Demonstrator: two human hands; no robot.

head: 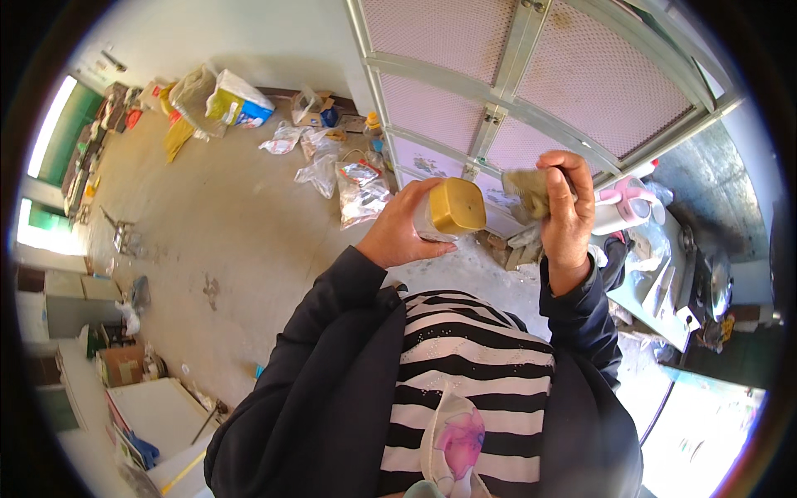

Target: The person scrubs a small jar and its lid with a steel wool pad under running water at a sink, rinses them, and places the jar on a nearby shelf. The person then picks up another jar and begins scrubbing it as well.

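My left hand [405, 227] grips a clear jar [426, 218] around its side, just below a square gold-coloured lid [459, 205]. The lid sits on the jar, its top facing up toward the camera. To the right, my right hand [570, 215] is raised and pinches a crumpled, greenish-brown cloth [528, 192], which hangs to the left of the fingers and is slightly blurred. The cloth and jar are apart. Beyond both hands stands a metal-framed cabinet [485, 103] with pink mesh panels. The jar's contents cannot be made out.
Plastic bags [364, 196] lie on the concrete floor [249, 211] by the cabinet. Farther off, large sacks [240, 103] lean at the wall. At right, a pink-and-white jug [622, 208] stands near a counter [669, 317] with a gas stove [697, 280]. White furniture [155, 411] is at lower left.
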